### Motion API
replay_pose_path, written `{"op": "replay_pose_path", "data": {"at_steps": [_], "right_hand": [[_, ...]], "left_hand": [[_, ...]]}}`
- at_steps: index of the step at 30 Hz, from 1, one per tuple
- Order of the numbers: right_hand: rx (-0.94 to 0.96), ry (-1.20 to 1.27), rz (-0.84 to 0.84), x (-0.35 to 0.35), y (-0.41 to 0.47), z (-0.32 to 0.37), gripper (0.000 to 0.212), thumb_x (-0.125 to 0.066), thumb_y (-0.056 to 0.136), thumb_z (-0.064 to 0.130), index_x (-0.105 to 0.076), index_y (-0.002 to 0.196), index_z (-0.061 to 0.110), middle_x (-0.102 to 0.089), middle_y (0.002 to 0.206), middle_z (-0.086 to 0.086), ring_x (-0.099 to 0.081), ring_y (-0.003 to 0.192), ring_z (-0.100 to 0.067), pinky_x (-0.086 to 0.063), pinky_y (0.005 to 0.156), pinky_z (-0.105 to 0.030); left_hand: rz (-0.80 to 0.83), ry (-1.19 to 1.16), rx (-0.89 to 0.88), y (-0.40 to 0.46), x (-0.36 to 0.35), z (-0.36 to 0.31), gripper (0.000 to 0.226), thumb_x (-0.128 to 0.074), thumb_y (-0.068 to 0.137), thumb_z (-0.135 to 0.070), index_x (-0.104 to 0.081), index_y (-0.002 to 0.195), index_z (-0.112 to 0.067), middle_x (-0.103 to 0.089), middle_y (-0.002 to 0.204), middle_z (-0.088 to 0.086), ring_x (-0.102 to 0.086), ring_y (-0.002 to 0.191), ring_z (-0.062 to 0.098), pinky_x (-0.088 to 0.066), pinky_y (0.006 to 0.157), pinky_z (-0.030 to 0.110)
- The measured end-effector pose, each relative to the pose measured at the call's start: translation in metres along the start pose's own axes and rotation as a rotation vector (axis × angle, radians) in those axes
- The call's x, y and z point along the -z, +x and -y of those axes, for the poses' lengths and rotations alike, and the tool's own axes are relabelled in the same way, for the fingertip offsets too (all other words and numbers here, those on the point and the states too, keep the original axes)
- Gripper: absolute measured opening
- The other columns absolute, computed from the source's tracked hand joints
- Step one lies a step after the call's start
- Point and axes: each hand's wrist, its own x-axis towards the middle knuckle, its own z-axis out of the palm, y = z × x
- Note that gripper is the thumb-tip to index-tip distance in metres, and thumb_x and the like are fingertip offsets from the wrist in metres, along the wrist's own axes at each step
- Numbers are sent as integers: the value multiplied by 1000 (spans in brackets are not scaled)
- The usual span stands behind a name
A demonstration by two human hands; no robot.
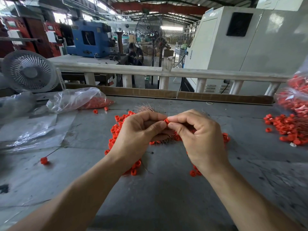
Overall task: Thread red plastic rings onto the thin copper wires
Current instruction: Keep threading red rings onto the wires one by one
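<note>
This is a big factory hall. Behind the grey work table (166,197) stand a blue machine (90,40), a tall fan (150,37) and a white machine cabinet (241,40).

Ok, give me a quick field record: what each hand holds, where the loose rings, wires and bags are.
left hand: pinches the small red plastic ring
right hand: pinches the same ring
thin copper wires: bundle behind the hands
loose red rings: scattered on the grey worktable
clear plastic bag of rings: far left
threading: cannot tell
</note>
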Motion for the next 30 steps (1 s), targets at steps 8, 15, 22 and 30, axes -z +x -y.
{"op": "replay_pose_path", "data": {"at_steps": [8, 15, 22, 30], "right_hand": [[-54, 55, 15, -2, -1, 0, 14, -81, 85, 5, -83, 96, 14, -73, 91, 7, -69, 91, -5, -49, 80, -11], [-76, 55, 34, -6, -3, 2, 18, -81, 86, 7, -82, 101, 17, -68, 94, 9, -67, 92, -5, -46, 81, -10], [73, -245, -56, -16, -8, 6, 21, -80, 84, 7, -76, 102, 15, -66, 99, 5, -62, 87, -14, -55, 74, -37], [168, -360, -134, -18, -8, 5, 11, -76, 84, 5, -75, 94, 9, -68, 95, -1, -66, 90, -25, -55, 77, -40]], "left_hand": [[-2, 24, 2, 1, 2, 3, 26, -70, 84, -17, -72, 107, -5, -77, 98, 20, -76, 98, 34, -62, 90, 43], [-32, -66, 34, 1, 2, 4, 27, -71, 84, -17, -73, 106, -1, -76, 99, 22, -75, 97, 34, -62, 88, 39], [-32, -123, 92, 0, 1, 6, 31, -72, 84, -20, -72, 107, 1, -75, 99, 22, -73, 95, 31, -61, 87, 41], [-27, -184, 157, 0, -1, 3, 28, -70, 82, -19, -74, 104, -2, -71, 95, 23, -69, 92, 30, -62, 83, 38]]}}
